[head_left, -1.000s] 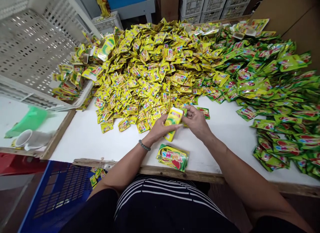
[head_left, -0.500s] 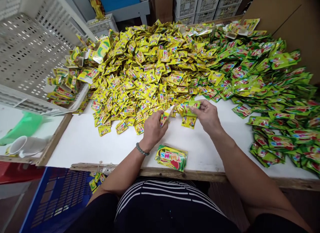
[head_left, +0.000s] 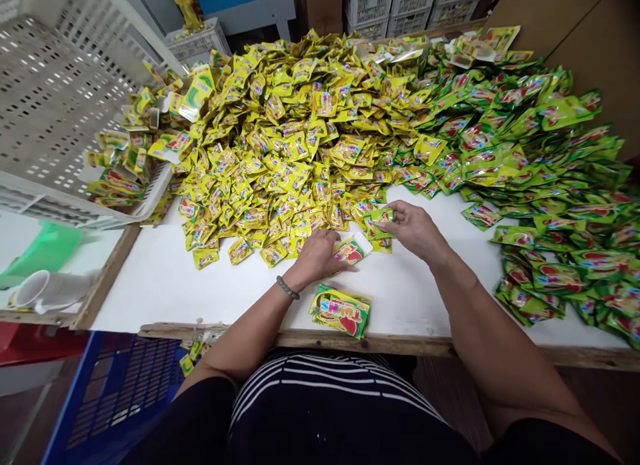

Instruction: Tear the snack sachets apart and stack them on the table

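Beside the yellow sachet heap, left hand pinches a red-yellow pouch, right hand a green sachet; a slip could mix colours.

The white bench, with a worn wooden front edge, carried a small stack of packets at that edge. Beyond the stack rose a broad heap of yellow sachets. Beyond and right of the stack spread green sachets. Loose sachets lay between the stack and the yellow heap.
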Demonstrator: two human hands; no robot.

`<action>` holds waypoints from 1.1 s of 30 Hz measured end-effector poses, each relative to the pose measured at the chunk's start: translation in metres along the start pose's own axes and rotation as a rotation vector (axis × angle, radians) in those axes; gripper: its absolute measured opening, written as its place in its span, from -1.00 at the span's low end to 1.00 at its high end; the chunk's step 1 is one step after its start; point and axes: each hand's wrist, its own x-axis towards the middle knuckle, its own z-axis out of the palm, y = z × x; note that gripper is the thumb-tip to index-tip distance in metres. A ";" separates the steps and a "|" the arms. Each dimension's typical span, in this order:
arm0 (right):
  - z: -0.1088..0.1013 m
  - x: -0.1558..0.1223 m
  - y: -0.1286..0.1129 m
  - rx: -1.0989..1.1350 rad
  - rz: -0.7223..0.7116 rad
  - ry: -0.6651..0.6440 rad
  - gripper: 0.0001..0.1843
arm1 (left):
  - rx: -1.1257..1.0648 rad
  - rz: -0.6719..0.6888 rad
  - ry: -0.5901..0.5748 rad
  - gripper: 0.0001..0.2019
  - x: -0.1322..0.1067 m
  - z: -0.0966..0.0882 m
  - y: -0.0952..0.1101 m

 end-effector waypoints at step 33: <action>0.030 -0.010 -0.012 0.072 -0.054 -0.132 -0.57 | -1.075 -0.203 0.178 -0.52 -0.004 -0.007 -0.007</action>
